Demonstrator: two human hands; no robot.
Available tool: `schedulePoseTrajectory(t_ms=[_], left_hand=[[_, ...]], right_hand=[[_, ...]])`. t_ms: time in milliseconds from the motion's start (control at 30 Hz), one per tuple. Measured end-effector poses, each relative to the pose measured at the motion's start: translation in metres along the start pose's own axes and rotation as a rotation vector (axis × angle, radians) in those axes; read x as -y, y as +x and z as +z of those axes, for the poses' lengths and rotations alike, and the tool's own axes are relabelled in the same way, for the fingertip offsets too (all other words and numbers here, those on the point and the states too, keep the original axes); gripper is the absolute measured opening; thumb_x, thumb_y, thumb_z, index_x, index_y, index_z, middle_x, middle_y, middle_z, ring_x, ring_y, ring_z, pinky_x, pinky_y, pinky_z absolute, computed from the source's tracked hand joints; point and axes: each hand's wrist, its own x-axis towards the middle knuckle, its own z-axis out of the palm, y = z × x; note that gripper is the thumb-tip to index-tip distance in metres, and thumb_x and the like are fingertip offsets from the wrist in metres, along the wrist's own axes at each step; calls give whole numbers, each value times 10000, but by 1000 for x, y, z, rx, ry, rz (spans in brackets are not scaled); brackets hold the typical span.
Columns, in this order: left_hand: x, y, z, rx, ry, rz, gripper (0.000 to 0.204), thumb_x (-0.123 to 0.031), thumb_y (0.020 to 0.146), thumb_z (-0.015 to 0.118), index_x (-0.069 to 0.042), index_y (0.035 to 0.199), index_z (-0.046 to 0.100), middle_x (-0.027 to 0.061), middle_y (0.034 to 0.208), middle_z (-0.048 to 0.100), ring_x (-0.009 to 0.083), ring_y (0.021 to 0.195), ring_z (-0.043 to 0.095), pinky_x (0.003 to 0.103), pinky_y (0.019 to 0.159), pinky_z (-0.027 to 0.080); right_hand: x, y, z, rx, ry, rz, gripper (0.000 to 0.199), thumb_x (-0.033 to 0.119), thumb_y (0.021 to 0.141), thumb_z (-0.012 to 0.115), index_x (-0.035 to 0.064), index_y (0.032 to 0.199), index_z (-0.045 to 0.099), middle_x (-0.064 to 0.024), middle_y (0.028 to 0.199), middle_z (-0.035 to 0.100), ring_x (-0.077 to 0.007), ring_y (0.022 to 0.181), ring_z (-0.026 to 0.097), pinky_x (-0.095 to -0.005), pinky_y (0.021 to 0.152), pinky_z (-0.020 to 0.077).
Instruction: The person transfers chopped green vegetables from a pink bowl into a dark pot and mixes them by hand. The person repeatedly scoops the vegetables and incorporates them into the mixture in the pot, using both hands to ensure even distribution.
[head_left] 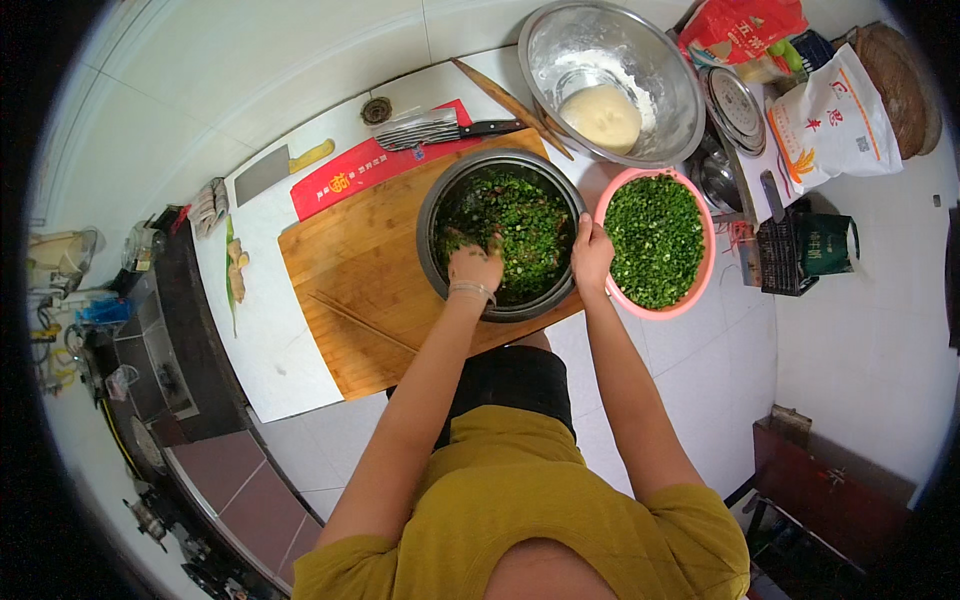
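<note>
A dark metal pot stands on the wooden cutting board, with chopped greens mixed with brownish bits inside. My left hand is down in the pot, its thumb and fingers apart among the greens. Green bits cling to its skin, and the fingertips are partly buried. A bracelet circles that wrist. On the pot's right side, my right hand grips the rim. Right beside this hand sits a pink basin heaped with finely chopped green chives or scallions.
Behind the pot, a large steel bowl holds pale dough and flour. A knife lies on red paper, near a cleaver and a wooden rolling pin. Ginger lies left; a white bag stands far right.
</note>
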Motion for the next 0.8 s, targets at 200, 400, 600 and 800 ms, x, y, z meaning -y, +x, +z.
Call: schedulePoseTrajectory(t_ms=[200, 400, 600, 800], left_hand=[[6, 88, 29, -55, 188, 89, 430, -294, 887, 421, 58, 730, 612, 160, 546, 526, 248, 603, 537, 330, 530, 451], [-22, 106, 34, 0, -66, 73, 266, -229, 823, 540, 17, 750, 608, 148, 630, 553, 213, 506, 504, 301, 473, 434], [-27, 38, 14, -74, 214, 390, 266, -245, 783, 596, 14, 836, 622, 189, 817, 608, 307, 765, 586, 363, 721, 492], [-10, -34, -10, 190, 241, 145, 310, -256, 794, 569, 35, 692, 602, 187, 727, 597, 309, 688, 574, 393, 668, 480]], right_hand=[[1, 2, 6, -39, -7, -37, 477, 364, 901, 439, -65, 728, 557, -256, 623, 513, -381, 550, 483, -427, 567, 396], [-10, 1, 15, -132, -50, -50, 490, 371, 902, 437, -62, 702, 550, -253, 617, 518, -389, 550, 491, -432, 558, 392], [-5, -6, 10, -127, 19, 38, 487, 356, 902, 442, -63, 686, 563, -219, 549, 497, -333, 496, 483, -425, 512, 371], [-9, -29, -12, 36, 74, 202, 428, 334, 883, 470, -63, 813, 613, -228, 647, 569, -318, 595, 564, -386, 589, 426]])
